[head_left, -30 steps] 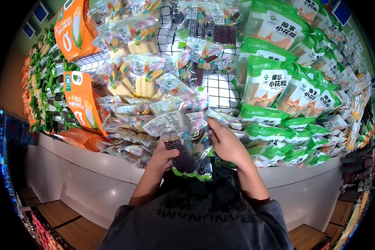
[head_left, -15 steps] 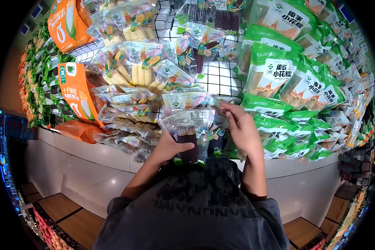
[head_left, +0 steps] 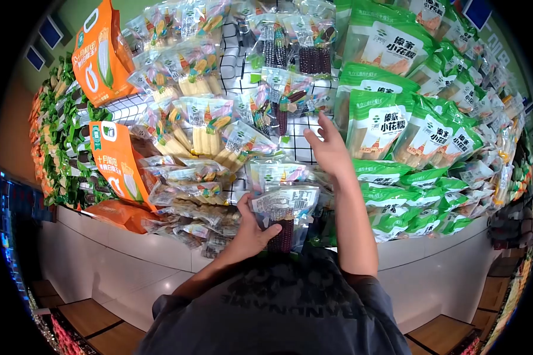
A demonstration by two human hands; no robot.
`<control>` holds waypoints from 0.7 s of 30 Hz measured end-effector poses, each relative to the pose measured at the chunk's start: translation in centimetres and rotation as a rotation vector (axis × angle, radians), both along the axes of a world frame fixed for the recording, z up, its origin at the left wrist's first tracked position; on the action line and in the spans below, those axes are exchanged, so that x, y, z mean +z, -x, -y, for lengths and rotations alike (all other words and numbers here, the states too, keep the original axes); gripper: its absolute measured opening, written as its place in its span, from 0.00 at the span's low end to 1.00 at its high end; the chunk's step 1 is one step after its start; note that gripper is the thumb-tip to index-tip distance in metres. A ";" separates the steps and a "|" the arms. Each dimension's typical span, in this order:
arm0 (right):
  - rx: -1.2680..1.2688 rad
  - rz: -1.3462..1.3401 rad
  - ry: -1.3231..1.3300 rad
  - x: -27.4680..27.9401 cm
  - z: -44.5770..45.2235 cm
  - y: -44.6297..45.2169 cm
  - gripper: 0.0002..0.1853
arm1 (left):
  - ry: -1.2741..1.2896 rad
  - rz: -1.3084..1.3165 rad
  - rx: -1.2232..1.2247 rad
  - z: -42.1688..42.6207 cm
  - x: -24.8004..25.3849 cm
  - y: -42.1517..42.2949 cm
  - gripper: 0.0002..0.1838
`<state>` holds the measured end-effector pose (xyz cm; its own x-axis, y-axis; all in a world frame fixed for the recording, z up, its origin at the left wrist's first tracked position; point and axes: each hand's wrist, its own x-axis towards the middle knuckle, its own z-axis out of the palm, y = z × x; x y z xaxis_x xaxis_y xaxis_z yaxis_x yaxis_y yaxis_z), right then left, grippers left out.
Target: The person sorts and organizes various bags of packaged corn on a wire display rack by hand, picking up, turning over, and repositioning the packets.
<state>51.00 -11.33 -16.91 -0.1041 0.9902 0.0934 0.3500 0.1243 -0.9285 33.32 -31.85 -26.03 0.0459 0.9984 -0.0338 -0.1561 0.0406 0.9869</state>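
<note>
My left hand [head_left: 251, 235] holds a clear bag of dark purple corn [head_left: 285, 232] near my body at the front of the display, its thumb across the front. The bag's printed top flap faces up. My right hand [head_left: 328, 151] is stretched forward with fingers apart, holding nothing. Just beyond its fingertips lies another bag of purple corn [head_left: 285, 103] on the white grid shelf [head_left: 302, 139]. I cannot tell whether the fingers touch that bag.
Bags of pale corn [head_left: 207, 133] are piled on the left, beside orange corn packages [head_left: 121, 165]. Green-and-white bags [head_left: 379, 127] stand in rows on the right. More purple corn bags [head_left: 314, 53] lie at the back. The display's pale front edge [head_left: 166, 245] curves near my body.
My right hand has moved away from the held bag and reached forward, its fingers opening. My left hand still holds the corn bag. The view has tilted up, showing more of the back.
</note>
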 end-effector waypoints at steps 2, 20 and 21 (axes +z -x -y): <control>-0.046 -0.192 0.173 -0.8 -2.8 0.8 0.36 | -0.011 -0.016 -0.002 1.0 1.6 0.0 0.49; -0.206 -0.914 0.648 -5.1 -11.0 3.7 0.23 | -0.494 -0.736 0.224 -9.2 14.2 6.5 0.16; -0.144 -0.901 0.568 -5.2 -11.1 3.8 0.15 | -0.562 -0.885 0.149 -10.3 15.5 6.6 0.15</control>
<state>47.20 -0.27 -22.08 -0.1053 0.9104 -0.4001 -0.5154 -0.3940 -0.7610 26.69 -21.59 -10.55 0.1068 0.8743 0.4736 0.6621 -0.4178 0.6221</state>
